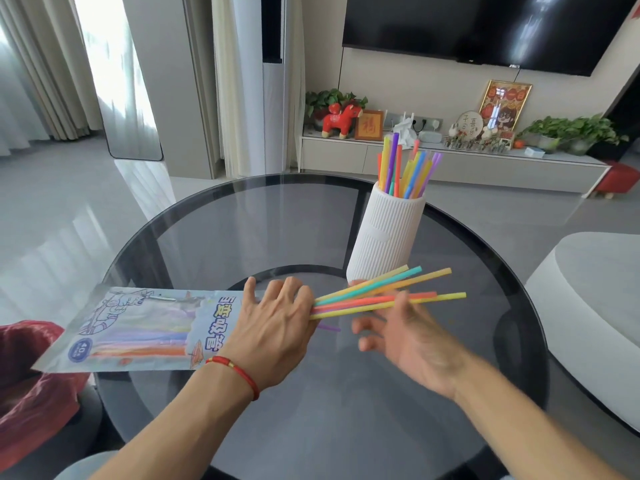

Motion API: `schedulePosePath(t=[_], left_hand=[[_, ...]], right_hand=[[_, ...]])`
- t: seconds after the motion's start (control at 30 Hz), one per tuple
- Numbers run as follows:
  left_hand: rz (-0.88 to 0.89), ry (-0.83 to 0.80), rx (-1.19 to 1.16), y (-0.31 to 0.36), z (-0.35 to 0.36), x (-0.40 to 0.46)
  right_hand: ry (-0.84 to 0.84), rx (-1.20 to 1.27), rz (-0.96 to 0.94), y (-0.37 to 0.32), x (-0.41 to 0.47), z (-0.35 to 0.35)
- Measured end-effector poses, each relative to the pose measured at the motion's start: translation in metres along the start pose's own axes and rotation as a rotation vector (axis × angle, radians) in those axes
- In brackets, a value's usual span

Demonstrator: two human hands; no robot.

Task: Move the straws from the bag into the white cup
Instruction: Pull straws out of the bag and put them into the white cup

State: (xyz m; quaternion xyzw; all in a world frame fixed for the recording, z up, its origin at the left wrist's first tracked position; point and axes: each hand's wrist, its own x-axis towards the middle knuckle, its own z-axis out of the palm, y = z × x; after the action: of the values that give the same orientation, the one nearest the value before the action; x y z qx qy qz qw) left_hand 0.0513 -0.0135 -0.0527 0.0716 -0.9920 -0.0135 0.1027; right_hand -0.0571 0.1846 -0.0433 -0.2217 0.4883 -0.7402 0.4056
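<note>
A printed straw bag (pixel 138 327) is held above the left side of the round glass table (pixel 242 230), its open end gripped by my left hand (pixel 277 323). Several coloured straws (pixel 398 289) fan out of that end to the right, in front of the base of the white cup. My right hand (pixel 408 341) is just below the straws with fingers spread, its thumb touching their undersides. The ribbed white cup (pixel 384 237) stands upright behind them and holds several straws (pixel 408 168). One purple straw tip (pixel 329 328) shows under my left hand.
A red cloth (pixel 31 375) lies at the left edge. A grey sofa or pouf (pixel 595 289) sits to the right of the table. A TV cabinet with plants and ornaments (pixel 450 147) runs along the far wall.
</note>
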Motion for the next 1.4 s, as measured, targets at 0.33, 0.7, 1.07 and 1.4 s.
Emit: schedulePosePath(t=[0.33, 0.7, 1.07, 1.4], left_hand=[[-0.055, -0.058, -0.109, 0.004, 0.009, 0.000], [-0.055, -0.209, -0.087, 0.006, 0.021, 0.002], [-0.043, -0.234, -0.047, 0.004, 0.027, 0.003], [-0.042, -0.226, -0.056, 0.006, 0.028, 0.003]], right_hand=[[0.478, -0.402, -0.277, 0.007, 0.025, 0.015], [0.465, -1.081, -0.357, -0.128, -0.026, -0.029], [0.453, -1.261, -0.188, -0.042, 0.015, -0.004], [0.385, -1.189, -0.093, -0.013, 0.021, -0.022]])
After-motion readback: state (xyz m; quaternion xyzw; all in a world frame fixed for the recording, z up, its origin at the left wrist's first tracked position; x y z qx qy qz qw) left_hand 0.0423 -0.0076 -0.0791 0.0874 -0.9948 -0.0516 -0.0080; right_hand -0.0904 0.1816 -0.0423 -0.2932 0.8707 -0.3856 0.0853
